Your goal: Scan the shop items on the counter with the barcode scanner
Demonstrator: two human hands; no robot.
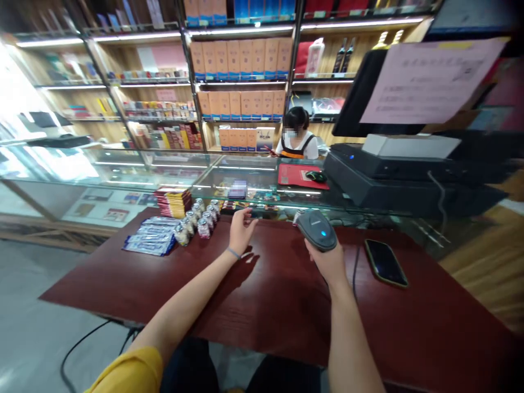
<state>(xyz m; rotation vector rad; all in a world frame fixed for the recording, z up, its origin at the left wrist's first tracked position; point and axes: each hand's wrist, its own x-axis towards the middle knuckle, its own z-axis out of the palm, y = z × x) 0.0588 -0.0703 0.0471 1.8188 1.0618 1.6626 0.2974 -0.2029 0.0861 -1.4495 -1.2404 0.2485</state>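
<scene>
My right hand grips a black handheld barcode scanner with a small blue light on top, holding it just above the dark red wooden counter. My left hand rests open on the counter, with its fingers close to a cluster of small glass bottles with silver caps. Left of the bottles lie flat blue-and-white packets. Behind them stands a stack of red-and-yellow boxes. A black smartphone in a gold-edged case lies face up to the right of my right hand.
A glass display case runs behind the counter, with a dark till machine at right and a paper notice above it. A person stands behind the case, before shelves of boxed goods. Cables trail below the counter.
</scene>
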